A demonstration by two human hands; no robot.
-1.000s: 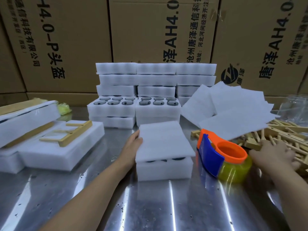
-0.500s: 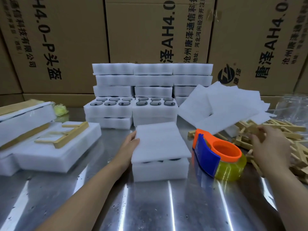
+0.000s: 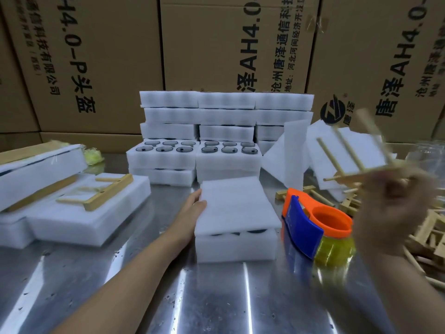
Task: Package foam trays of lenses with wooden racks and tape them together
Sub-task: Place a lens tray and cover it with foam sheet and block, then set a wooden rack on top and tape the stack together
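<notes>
**A wooden rack comes up in the right hand**

We see a white foam tray [image 3: 236, 245] on the shiny metal table [image 3: 216, 297], near the middle. A thin, soft foam sheet [image 3: 237, 204] lies on top of it like a lid. Dark round lenses [image 3: 255, 230] peek out from under the sheet's front edge.

Behind it sit 2 open trays [image 3: 163, 155], side by side. Each one has 6 round holes with a dark lens in every hole. More closed white trays are stacked behind them [image 3: 226, 114], in front of big brown cardboard boxes [image 3: 96, 56].

Our left hand [image 3: 196, 204] lies flat with straight fingers, touching the left edge of the foam sheet.

Our right hand [image 3: 395, 213] is blurry. Its fingers curl round the flat bar of a wooden rack [image 3: 361, 165], which has 3 thin round sticks pointing up and away. The rack is up in the air, to the right of the tray and above the tape holder [image 3: 313, 230]. The holder is smooth orange and blue plastic with a see-through yellow roll.

1 second ago, the right hand was down on the pile of racks [image 3: 431, 227]. Now it is raised with 1 rack. The left hand has stayed at the sheet's edge.
</notes>
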